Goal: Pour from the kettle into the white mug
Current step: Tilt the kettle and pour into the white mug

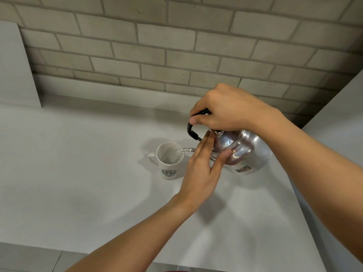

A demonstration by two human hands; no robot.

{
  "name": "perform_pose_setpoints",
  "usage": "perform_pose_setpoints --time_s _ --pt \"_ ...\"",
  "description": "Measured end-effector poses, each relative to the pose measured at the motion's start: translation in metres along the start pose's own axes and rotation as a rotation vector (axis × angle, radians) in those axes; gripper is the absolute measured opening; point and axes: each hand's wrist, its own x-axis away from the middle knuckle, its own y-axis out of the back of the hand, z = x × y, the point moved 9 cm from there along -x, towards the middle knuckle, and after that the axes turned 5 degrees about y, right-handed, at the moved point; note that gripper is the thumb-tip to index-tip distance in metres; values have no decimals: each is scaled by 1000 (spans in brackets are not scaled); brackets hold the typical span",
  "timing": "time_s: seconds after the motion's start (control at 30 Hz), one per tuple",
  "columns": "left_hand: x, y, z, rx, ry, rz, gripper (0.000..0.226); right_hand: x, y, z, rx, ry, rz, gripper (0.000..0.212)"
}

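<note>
A shiny metal kettle (242,149) is tilted to the left, its thin spout reaching over the rim of the white mug (169,161). The mug stands upright on the white counter (78,163), handle to the left, a green round logo facing me. My right hand (227,109) is closed around the kettle's black handle from above. My left hand (202,169) lies flat against the kettle's lid and front, fingers extended, thumb on the body. The spout's base is hidden behind my left hand.
A grey brick wall (176,46) runs behind the counter. A white panel (15,65) stands at the back left and another white surface (343,107) at the right. The counter's front edge (117,256) is near the bottom.
</note>
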Motion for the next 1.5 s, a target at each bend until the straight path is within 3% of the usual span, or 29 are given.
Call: perform_pose_setpoints --time_s 1.5 --pt "-2 4 3 151 -30 -69 62 -15 3 18 112 27 9 22"
